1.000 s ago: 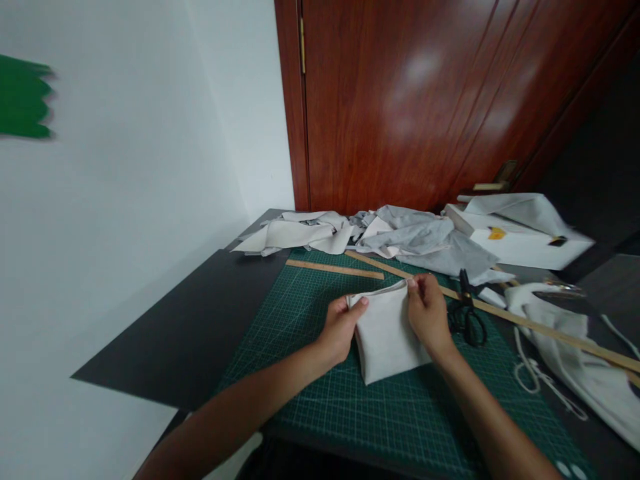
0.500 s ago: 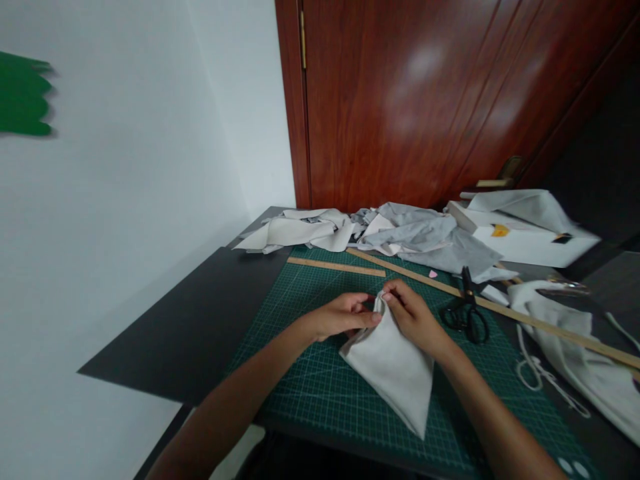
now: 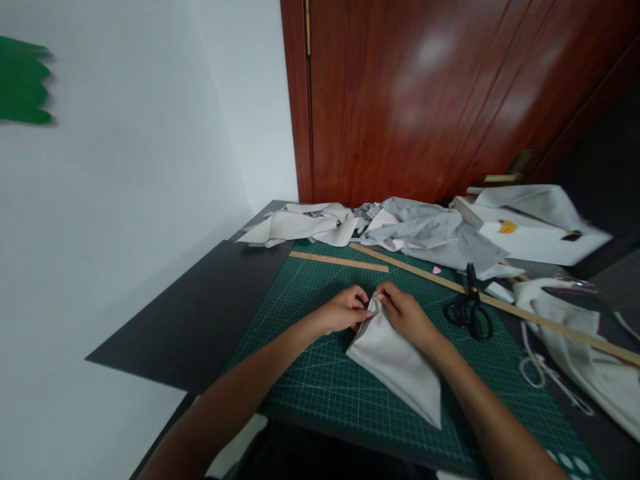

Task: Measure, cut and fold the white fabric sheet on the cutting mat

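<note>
Both hands meet at the far corner of a pale cloth piece (image 3: 395, 363) that lies on the green mat (image 3: 320, 373). The left hand (image 3: 345, 310) is curled, fingertips pinched on that corner from the left. The right hand (image 3: 407, 317) is likewise closed on it from the right, its wrist resting over the cloth's right edge. The two hands touch or nearly touch at the pinched corner.

The cloth looks folded and roughly triangular. Its long axis runs from the gripped corner, away from the person, down and to the right toward the mat's near edge, where it ends in a point (image 3: 437, 421). The gripped end is slightly raised and bunched; the rest lies flat on the mat.

Right of the hands, black scissors (image 3: 470, 310) lie on the mat, blades pointing away from the person. A long ruler (image 3: 500, 305) runs diagonally past the scissors; a short ruler (image 3: 340, 261) lies at the mat's far edge. Behind them sits a heap of grey and white fabric (image 3: 395, 230), with a white box (image 3: 530, 237) to the right. A cloth bag (image 3: 575, 347) with a white cord (image 3: 537, 367) rests at the right of the worktop (image 3: 190, 313). A wooden door (image 3: 425, 100) stands behind.
</note>
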